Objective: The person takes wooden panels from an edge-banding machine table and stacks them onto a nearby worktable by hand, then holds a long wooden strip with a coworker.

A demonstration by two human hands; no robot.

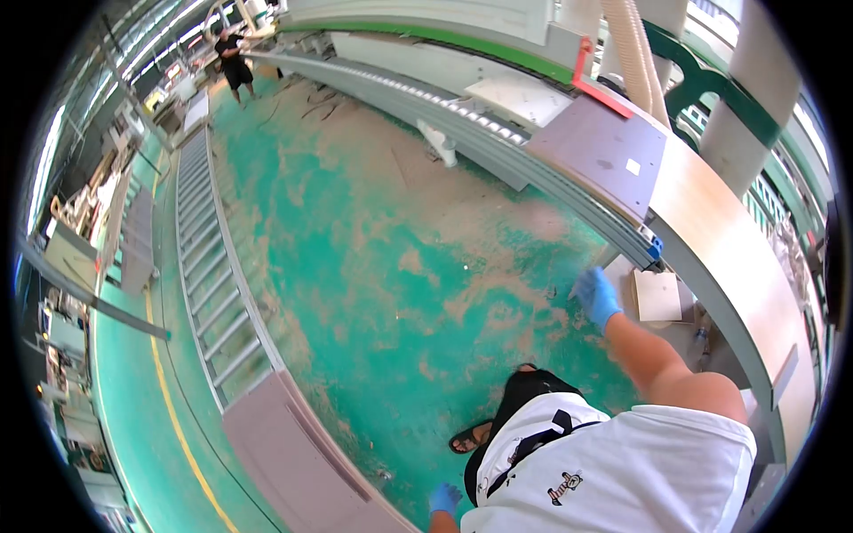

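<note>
Standing on a green, dust-streaked floor [382, 258], I look down past my white shirt [613, 462] and a sandalled foot [472, 436]. Both my hands wear blue gloves. My right hand [596, 297] hangs beside the end of a long metal beam [569, 188], near its blue fitting [655, 242] and a pale square block [657, 296]; its fingers are blurred, so I cannot tell how far they are open or whether they hold anything. My left hand [445, 499] is low by my side, near a pinkish-grey panel [293, 449]; its grip I cannot make out.

That panel lies at the near end of a roller conveyor [242, 277], which closes off the floor on my left. Along my right, the beam and a curved beige worktop [742, 235] block the way. A purplish board [600, 151] rests above the beam, near a ribbed hose [633, 62]. A white tube [437, 142] juts out beneath the beam. Far ahead, a person in black [233, 62] stands at the beam's other end.
</note>
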